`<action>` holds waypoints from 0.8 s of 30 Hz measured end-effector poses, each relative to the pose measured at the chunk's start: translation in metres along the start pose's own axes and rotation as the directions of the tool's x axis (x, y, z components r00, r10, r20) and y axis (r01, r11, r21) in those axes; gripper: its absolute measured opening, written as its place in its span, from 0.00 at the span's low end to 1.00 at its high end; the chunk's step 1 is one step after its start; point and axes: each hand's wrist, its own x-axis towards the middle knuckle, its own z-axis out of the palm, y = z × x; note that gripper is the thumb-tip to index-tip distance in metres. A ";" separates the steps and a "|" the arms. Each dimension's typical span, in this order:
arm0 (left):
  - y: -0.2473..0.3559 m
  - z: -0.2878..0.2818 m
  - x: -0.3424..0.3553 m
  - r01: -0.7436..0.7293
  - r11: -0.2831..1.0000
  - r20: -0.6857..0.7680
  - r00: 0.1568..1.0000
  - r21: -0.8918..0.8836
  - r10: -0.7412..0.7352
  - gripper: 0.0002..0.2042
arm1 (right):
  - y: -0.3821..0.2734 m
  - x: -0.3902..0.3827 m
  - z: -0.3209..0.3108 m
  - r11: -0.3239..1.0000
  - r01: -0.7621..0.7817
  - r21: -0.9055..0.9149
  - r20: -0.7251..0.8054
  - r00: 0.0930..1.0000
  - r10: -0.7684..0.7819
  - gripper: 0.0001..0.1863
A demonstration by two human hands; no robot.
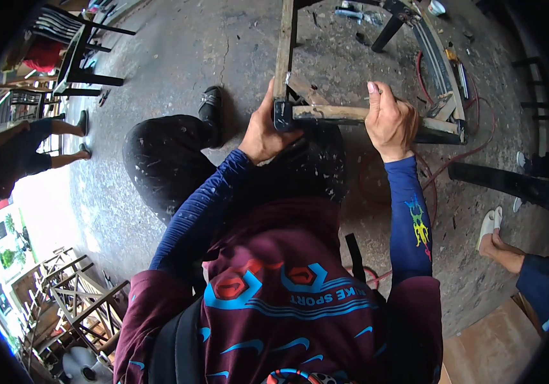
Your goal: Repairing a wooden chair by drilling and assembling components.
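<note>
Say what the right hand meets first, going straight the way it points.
Past the pale wooden rail at the right hand, probably the dark leg farther out; depth is unclear.

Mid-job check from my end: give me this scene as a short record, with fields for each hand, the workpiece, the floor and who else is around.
Left hand: left hand holds the black corner of the wooden frame
Right hand: right hand curled at the near rail; anything inside it is hidden
Workpiece: wooden frame, partly bare wood, partly dark
Floor: red hose to the right; dark chair at upper left
Others: a person's legs at left; white shoes at right
</note>
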 end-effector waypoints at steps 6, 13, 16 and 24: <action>-0.007 0.023 -0.004 -0.065 0.981 -0.267 0.964 -0.182 0.014 0.49 | -0.004 -0.001 0.005 0.999 -0.003 -0.050 -0.044 0.999 0.001 0.09; 0.004 0.022 0.000 -0.027 0.999 -0.326 0.945 -0.034 0.014 0.45 | -0.021 0.002 0.013 0.999 -0.026 -0.031 -0.125 0.992 0.022 0.09; 0.010 0.012 0.004 -0.042 0.989 -0.241 0.968 0.138 0.075 0.45 | -0.019 0.008 0.012 0.995 -0.101 -0.003 -0.130 0.986 0.100 0.09; -0.026 0.019 0.019 -0.123 0.989 -0.420 0.895 0.085 0.147 0.18 | -0.026 0.010 0.020 0.998 -0.055 -0.044 -0.170 0.984 0.047 0.08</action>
